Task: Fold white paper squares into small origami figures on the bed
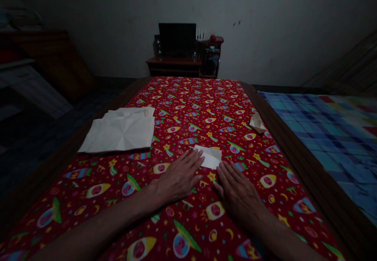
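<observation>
From the head camera, the left hand (pixel 176 178) and right hand (pixel 237 194) lie flat, fingers straight and close together, gripping nothing. One small folded paper (pixel 209 157) sits at the left fingertips, just beyond the right ones. Far left lies one stack of creased sheets (pixel 119 131); far right, one crumpled piece (pixel 257 122). Red patterned cloth (pixel 188 111) covers the table; the room is dim.

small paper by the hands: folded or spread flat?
Folded. The small paper is a compact piece with a visible layered edge, beside the left hand fingertips. How many folds: cannot tell.
</observation>
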Demonstrator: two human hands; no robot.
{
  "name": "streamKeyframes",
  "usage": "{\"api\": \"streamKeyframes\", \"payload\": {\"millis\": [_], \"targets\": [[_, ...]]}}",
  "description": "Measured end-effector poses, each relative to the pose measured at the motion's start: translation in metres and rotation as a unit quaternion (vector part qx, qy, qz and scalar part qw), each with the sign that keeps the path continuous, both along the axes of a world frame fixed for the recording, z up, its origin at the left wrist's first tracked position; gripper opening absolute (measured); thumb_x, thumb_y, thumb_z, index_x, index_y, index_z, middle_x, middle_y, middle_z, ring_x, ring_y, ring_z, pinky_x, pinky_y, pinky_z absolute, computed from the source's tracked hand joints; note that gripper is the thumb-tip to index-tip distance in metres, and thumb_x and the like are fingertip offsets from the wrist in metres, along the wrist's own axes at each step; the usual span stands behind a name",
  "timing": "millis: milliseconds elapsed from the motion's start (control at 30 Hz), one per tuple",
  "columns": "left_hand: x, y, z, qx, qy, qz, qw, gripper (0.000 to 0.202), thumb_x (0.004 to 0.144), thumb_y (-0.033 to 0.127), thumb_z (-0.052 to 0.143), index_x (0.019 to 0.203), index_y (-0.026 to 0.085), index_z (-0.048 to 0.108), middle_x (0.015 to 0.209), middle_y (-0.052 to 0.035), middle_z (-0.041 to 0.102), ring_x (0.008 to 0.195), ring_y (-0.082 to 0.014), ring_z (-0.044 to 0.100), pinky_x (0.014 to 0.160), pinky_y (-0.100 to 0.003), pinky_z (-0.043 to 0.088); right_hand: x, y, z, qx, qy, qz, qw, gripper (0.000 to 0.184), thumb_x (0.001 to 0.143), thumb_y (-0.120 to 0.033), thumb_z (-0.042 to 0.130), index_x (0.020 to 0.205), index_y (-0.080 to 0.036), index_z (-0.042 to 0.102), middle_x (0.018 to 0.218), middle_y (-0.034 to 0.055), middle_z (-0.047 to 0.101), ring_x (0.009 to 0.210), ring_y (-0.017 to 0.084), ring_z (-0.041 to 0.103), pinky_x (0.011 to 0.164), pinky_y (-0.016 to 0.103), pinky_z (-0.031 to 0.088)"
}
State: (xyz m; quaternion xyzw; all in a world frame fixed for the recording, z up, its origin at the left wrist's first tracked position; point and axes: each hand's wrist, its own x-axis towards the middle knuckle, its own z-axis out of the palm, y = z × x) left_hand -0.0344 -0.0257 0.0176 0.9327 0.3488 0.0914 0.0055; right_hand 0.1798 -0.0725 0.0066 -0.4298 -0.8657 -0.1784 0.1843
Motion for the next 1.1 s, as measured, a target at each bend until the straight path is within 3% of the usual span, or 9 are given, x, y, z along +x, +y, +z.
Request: {"api": "streamKeyframes", "payload": {"millis": [167,367,533,667,733,800,900,1000,1100], "targets": [[-0.02,0.002,0.003,0.018,0.015,0.007,1.0,0.048,0.096,0.038,0.032,0.139,0.017,0.031,0.148,-0.0069,0.03,0.138,-0.0189,0.022,0.112,-0.041,0.022,0.005,-0.001,-0.002,0.004,-0.002,-0.011,1.0,0.036,0.092,-0.024,0.042,0.109,0.0,0.062,0.115,0.023,0.061,0.113,0.03,0.054,0.097,0.045,0.044],[-0.003,0.0,0.003,0.032,0.002,0.017,0.999,0.044,0.096,0.035,0.034,0.131,0.011,0.043,0.142,-0.0109,0.04,0.136,-0.0228,0.028,0.111,-0.042,0.024,0.006,0.007,0.004,-0.021,0.086,-0.033,0.995,0.026,0.091,-0.022,0.042,0.1,-0.01,0.064,0.104,0.0146,0.067,0.099,0.025,0.061,0.087,0.041,0.047],[0.003,-0.006,-0.005,0.035,-0.01,0.027,0.999,0.044,0.096,0.031,0.033,0.133,0.009,0.041,0.142,-0.0103,0.039,0.135,-0.022,0.03,0.112,-0.039,0.026,0.018,0.026,0.012,-0.131,0.196,-0.103,0.966,0.023,0.092,-0.031,0.044,0.097,-0.017,0.061,0.085,0.0065,0.069,0.07,0.016,0.064,0.061,0.026,0.047],[0.0,-0.008,-0.005,0.035,-0.013,0.015,0.999,0.044,0.096,0.032,0.032,0.136,0.013,0.037,0.145,-0.0094,0.036,0.137,-0.0215,0.026,0.112,-0.041,0.024,0.016,0.043,0.008,-0.19,0.213,-0.138,0.948,0.025,0.088,-0.041,0.048,0.09,-0.018,0.058,0.073,0.0028,0.066,0.061,0.015,0.061,0.053,0.024,0.043],[0.0,-0.009,-0.003,0.028,-0.007,0.0,1.0,0.045,0.096,0.034,0.032,0.138,0.016,0.034,0.147,-0.008,0.032,0.137,-0.0213,0.024,0.112,-0.043,0.023,0.01,0.048,0.008,-0.152,0.191,-0.157,0.957,0.028,0.089,-0.039,0.046,0.097,-0.016,0.058,0.079,0.0062,0.066,0.065,0.018,0.062,0.056,0.027,0.045],[0.001,-0.008,0.0,0.021,-0.002,-0.008,1.0,0.045,0.096,0.035,0.031,0.139,0.019,0.032,0.148,-0.007,0.03,0.138,-0.0214,0.023,0.112,-0.045,0.022,0.002,0.049,0.009,-0.073,0.156,-0.171,0.97,0.035,0.09,-0.035,0.044,0.113,-0.011,0.054,0.1,0.0162,0.065,0.085,0.024,0.063,0.067,0.033,0.049],[0.005,-0.005,0.003,0.023,-0.004,-0.013,1.0,0.044,0.097,0.035,0.029,0.138,0.019,0.033,0.147,-0.0076,0.031,0.138,-0.0217,0.021,0.112,-0.045,0.02,-0.01,0.044,0.011,-0.001,0.087,-0.113,0.99,0.048,0.09,-0.028,0.041,0.132,-0.005,0.04,0.135,0.0254,0.043,0.125,0.032,0.041,0.095,0.047,0.04],[0.007,0.003,0.002,0.025,-0.003,-0.013,1.0,0.045,0.097,0.033,0.029,0.137,0.015,0.033,0.147,-0.0103,0.03,0.139,-0.0223,0.018,0.113,-0.045,0.018,-0.014,0.036,0.005,-0.07,0.035,-0.003,0.997,0.054,0.093,-0.034,0.038,0.14,-0.007,0.031,0.142,0.0191,0.037,0.135,0.026,0.027,0.107,0.048,0.03],[0.006,0.013,-0.001,0.027,0.0,0.009,1.0,0.048,0.097,0.035,0.028,0.139,0.013,0.03,0.148,-0.011,0.028,0.139,-0.0218,0.018,0.112,-0.044,0.019,-0.005,0.034,-0.005,-0.122,0.024,0.016,0.992,0.059,0.093,-0.042,0.037,0.141,-0.009,0.03,0.142,0.0171,0.038,0.135,0.024,0.027,0.108,0.046,0.029]]}}
